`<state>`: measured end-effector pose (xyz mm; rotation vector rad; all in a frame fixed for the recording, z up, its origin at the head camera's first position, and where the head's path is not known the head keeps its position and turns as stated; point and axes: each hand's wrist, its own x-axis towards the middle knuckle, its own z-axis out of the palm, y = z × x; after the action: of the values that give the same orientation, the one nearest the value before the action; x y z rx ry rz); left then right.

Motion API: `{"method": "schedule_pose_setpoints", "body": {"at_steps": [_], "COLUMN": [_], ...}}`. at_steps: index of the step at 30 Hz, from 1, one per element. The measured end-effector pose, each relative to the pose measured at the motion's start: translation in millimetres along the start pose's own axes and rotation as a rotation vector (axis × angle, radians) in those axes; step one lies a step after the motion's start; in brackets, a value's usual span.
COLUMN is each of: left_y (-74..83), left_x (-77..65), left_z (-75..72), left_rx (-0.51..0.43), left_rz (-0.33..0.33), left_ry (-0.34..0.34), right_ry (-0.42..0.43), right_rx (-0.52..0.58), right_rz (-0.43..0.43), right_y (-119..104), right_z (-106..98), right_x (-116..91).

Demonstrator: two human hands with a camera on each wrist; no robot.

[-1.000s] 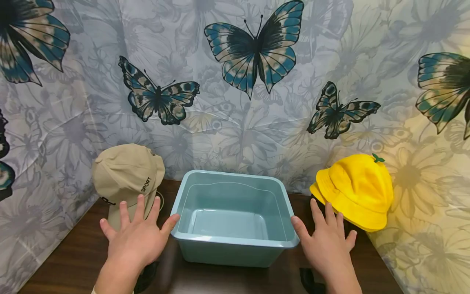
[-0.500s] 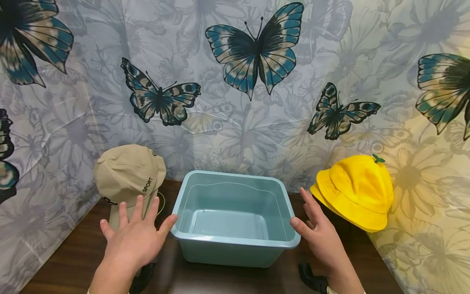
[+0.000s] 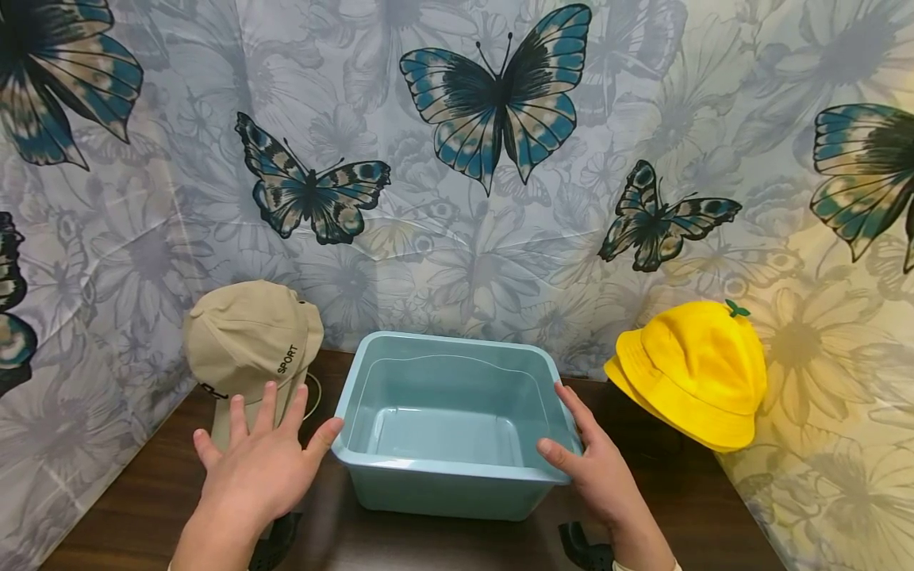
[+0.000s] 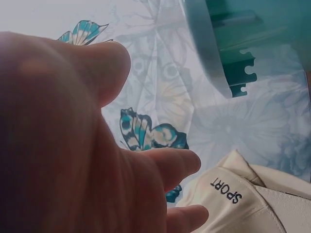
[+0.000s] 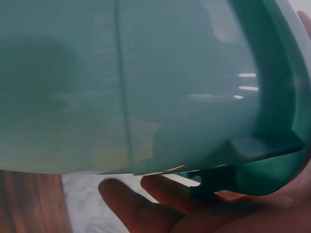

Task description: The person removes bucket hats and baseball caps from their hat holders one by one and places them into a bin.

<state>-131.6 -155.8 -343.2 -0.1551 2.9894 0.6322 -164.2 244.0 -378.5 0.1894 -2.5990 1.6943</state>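
A light blue plastic basin (image 3: 443, 493) stands upright on the table, with nothing inside it. My right hand (image 3: 600, 468) holds its right rim, thumb over the edge and other fingers around the outside. In the right wrist view, those fingers (image 5: 141, 206) lie beside the basin's wall (image 5: 73, 97). On the other side my left hand (image 3: 257, 472) hovers with fingers spread. Its thumb tip is close to the basin's left rim; whether they touch I cannot tell. Beyond that hand a beige cap (image 3: 243, 329) marked SPORT leans against the backdrop.
A yellow bucket hat (image 3: 693, 373) with a small green sprout sits raised at the right; what supports it is hidden. Butterfly-printed cloth (image 3: 464, 270) encloses the back and sides of the dark wooden table (image 3: 121, 507). Black curved pieces (image 3: 581, 547) show near both wrists.
My right hand has turned and moved left, from lying spread beside the basin to gripping its right rim. The left hand has barely moved, and the basin stays in place.
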Motion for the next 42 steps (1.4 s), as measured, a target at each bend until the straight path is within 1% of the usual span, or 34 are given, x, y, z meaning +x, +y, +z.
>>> {"method": "schedule_pose_setpoints", "body": {"at_steps": [3, 7, 13, 21, 29, 37, 42], "left_y": [-0.5, -1.1, -3.0, -7.6, -12.9, -18.4, -27.8], "left_x": [-0.7, -1.7, -1.8, -1.4, -0.7, -0.8, 2.8], "left_z": [0.5, 0.7, -0.1, 0.4, -0.3, 1.2, -4.1], "left_rx": [-0.001, -0.001, -0.006, -0.022, -0.028, -0.019, -0.035], "left_rz": [0.001, 0.002, -0.006, -0.003, -0.003, 0.019, 0.003], "left_ry": [0.005, 0.013, -0.001, -0.013, -0.009, 0.026, 0.069], "right_ry": [0.004, 0.008, 0.003, 0.011, -0.012, -0.006, 0.0], "right_rx": [0.009, 0.005, -0.019, -0.007, -0.017, -0.019, -0.01], "right_rz": [0.039, 0.07, 0.112, 0.107, 0.13, 0.131, 0.138], "right_y": [1, 1, 2, 6, 7, 7, 6], "right_z": [2, 4, 5, 6, 5, 4, 5], "right_x": [1, 3, 2, 2, 3, 3, 3]}}
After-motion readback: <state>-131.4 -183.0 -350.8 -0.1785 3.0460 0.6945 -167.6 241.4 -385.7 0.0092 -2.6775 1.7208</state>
